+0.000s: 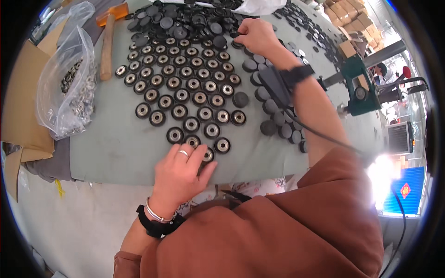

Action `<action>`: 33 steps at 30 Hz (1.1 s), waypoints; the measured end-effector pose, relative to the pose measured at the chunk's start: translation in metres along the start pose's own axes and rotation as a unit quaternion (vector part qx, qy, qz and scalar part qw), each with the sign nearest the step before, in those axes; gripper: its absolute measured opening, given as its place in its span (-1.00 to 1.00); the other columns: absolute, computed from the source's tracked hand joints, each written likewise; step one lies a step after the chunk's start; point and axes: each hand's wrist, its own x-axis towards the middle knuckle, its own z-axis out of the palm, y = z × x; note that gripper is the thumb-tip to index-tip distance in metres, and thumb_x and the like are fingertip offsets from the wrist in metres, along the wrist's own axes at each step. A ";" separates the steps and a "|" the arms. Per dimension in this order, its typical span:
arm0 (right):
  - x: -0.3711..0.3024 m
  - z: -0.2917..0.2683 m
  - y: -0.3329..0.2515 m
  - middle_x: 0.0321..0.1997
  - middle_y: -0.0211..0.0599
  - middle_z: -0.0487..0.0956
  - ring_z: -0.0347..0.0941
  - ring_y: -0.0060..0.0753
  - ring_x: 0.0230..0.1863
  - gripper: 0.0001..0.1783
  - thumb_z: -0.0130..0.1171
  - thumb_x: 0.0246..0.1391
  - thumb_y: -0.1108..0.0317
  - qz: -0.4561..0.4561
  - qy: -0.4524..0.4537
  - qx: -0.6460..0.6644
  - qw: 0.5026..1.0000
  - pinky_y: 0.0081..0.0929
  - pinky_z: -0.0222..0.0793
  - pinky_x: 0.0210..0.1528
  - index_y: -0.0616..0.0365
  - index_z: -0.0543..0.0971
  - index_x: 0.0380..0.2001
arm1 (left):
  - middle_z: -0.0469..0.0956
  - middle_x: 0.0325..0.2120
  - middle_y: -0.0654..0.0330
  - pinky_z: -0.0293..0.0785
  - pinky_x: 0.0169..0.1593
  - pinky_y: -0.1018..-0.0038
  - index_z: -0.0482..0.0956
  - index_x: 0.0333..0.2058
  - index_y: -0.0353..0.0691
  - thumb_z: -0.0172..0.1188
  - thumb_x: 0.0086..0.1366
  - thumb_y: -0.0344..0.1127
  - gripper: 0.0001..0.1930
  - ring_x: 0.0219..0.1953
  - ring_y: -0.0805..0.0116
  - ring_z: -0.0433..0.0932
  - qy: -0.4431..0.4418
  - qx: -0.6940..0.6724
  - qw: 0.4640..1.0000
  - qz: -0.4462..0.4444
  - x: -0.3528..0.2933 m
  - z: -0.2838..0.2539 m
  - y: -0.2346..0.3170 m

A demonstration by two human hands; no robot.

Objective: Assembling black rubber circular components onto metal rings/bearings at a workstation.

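Note:
Near the table's front edge, my left hand has its thumb and index finger around a small black wheel with a metal bearing. Its other fingertips rest against a neighbouring wheel. At the far side my right hand is closed in a pinch beside the heap of black round pieces; what sits between its fingertips is mostly hidden. A black wheel lies just under those fingers. Many similar wheels with bearings lie flat in loose rows between my two hands.
Left of the rows lie a wooden-handled mallet and a clear plastic bag of small metal parts, beside a cardboard box. Plain black discs spread under my right forearm. A green machine stands at the right; a cable crosses my forearm.

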 end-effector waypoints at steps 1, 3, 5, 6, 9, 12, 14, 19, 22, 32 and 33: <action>-0.022 -0.008 -0.007 -0.42 -0.17 0.61 0.55 -0.16 -0.41 -0.69 0.30 -0.16 0.26 -0.029 0.004 0.053 0.998 -0.36 0.44 -0.29 0.13 0.60 -0.29 | 0.41 -0.53 0.24 0.40 -0.50 0.42 0.56 -0.28 -0.19 0.38 -0.08 -0.24 -0.65 -0.44 0.26 0.45 -0.004 -0.006 1.000 -0.001 -0.001 -0.001 0.000; -0.068 -0.015 -0.025 -0.42 -0.18 0.61 0.55 -0.26 -0.42 -0.70 0.25 -0.13 0.34 -0.093 -0.011 0.083 0.992 -0.42 0.44 -0.31 0.12 0.60 -0.23 | 0.40 -0.53 0.23 0.40 -0.50 0.42 0.56 -0.28 -0.19 0.38 -0.08 -0.24 -0.65 -0.45 0.27 0.44 0.007 0.004 1.000 -0.009 -0.004 -0.001 -0.002; -0.117 -0.016 -0.033 -0.41 -0.16 0.59 0.53 -0.15 -0.38 -0.77 0.15 -0.08 0.39 -0.112 0.018 0.100 0.989 -0.34 0.43 -0.29 0.12 0.60 -0.27 | 0.40 -0.53 0.24 0.39 -0.50 0.43 0.56 -0.28 -0.20 0.38 -0.08 -0.24 -0.65 -0.45 0.27 0.44 0.012 0.000 1.000 0.000 -0.004 0.001 -0.001; -0.135 -0.017 -0.036 -0.41 -0.15 0.58 0.51 -0.08 -0.33 -0.81 0.09 -0.05 0.40 -0.122 0.035 0.097 0.987 -0.26 0.43 -0.26 0.12 0.59 -0.32 | 0.40 -0.53 0.24 0.39 -0.50 0.43 0.56 -0.28 -0.20 0.38 -0.09 -0.25 -0.64 -0.45 0.27 0.44 0.011 -0.003 1.000 0.006 -0.002 0.003 -0.002; -0.162 -0.018 -0.046 -0.39 -0.17 0.58 0.51 -0.10 -0.31 -0.81 0.09 -0.05 0.46 -0.060 0.061 0.131 0.988 -0.28 0.44 -0.27 0.14 0.57 -0.30 | 0.40 -0.53 0.24 0.40 -0.49 0.43 0.56 -0.27 -0.20 0.38 -0.09 -0.26 -0.64 -0.45 0.27 0.44 0.010 -0.002 1.000 0.007 -0.003 0.003 -0.003; -0.187 -0.012 -0.052 -0.37 -0.21 0.57 0.50 -0.14 -0.33 -0.81 0.12 -0.07 0.52 -0.114 0.104 0.113 0.981 -0.32 0.45 -0.28 0.16 0.55 -0.31 | 0.40 -0.52 0.27 0.41 -0.51 0.45 0.55 -0.28 -0.19 0.37 -0.08 -0.25 -0.65 -0.45 0.30 0.44 0.016 0.002 1.000 0.011 -0.005 0.003 -0.003; -0.202 -0.011 -0.057 -0.32 -0.22 0.57 0.48 -0.18 -0.32 -0.80 0.15 -0.10 0.54 -0.150 0.101 0.099 0.978 -0.38 0.45 -0.28 0.20 0.55 -0.31 | 0.40 -0.52 0.29 0.42 -0.53 0.47 0.55 -0.30 -0.18 0.35 -0.08 -0.23 -0.67 -0.45 0.34 0.44 0.024 0.007 1.000 0.017 -0.005 0.005 -0.005; -0.211 0.003 -0.064 -0.25 -0.18 0.55 0.46 -0.20 -0.29 -0.71 0.16 -0.18 0.56 -0.164 0.109 0.065 0.978 -0.39 0.45 -0.26 0.25 0.55 -0.27 | 0.40 -0.52 0.28 0.42 -0.52 0.47 0.55 -0.29 -0.18 0.36 -0.08 -0.23 -0.66 -0.45 0.33 0.45 0.029 0.004 0.999 0.025 -0.005 0.006 -0.005; -0.211 0.007 -0.064 -0.22 -0.15 0.53 0.45 -0.20 -0.27 -0.66 0.15 -0.24 0.57 -0.181 0.118 0.056 0.975 -0.36 0.44 -0.23 0.29 0.54 -0.25 | 0.41 -0.53 0.29 0.41 -0.52 0.47 0.55 -0.30 -0.18 0.36 -0.08 -0.24 -0.66 -0.45 0.33 0.44 0.026 0.009 0.999 0.028 -0.004 0.005 -0.005; -0.205 -0.009 -0.071 -0.24 -0.14 0.51 0.41 -0.19 -0.32 -0.61 0.11 -0.27 0.63 -0.216 0.016 0.017 0.976 -0.36 0.38 -0.21 0.34 0.51 -0.22 | 0.41 -0.52 0.25 0.40 -0.48 0.45 0.56 -0.27 -0.20 0.40 -0.11 -0.28 -0.63 -0.44 0.29 0.45 0.025 -0.003 0.999 0.020 -0.004 0.001 -0.003; -0.205 -0.010 -0.070 -0.24 -0.14 0.51 0.41 -0.19 -0.32 -0.61 0.11 -0.27 0.63 -0.216 0.018 0.015 0.976 -0.36 0.38 -0.21 0.34 0.51 -0.22 | 0.41 -0.52 0.25 0.40 -0.48 0.45 0.56 -0.27 -0.20 0.40 -0.11 -0.28 -0.63 -0.44 0.30 0.45 0.023 -0.004 1.000 0.019 -0.005 0.001 -0.002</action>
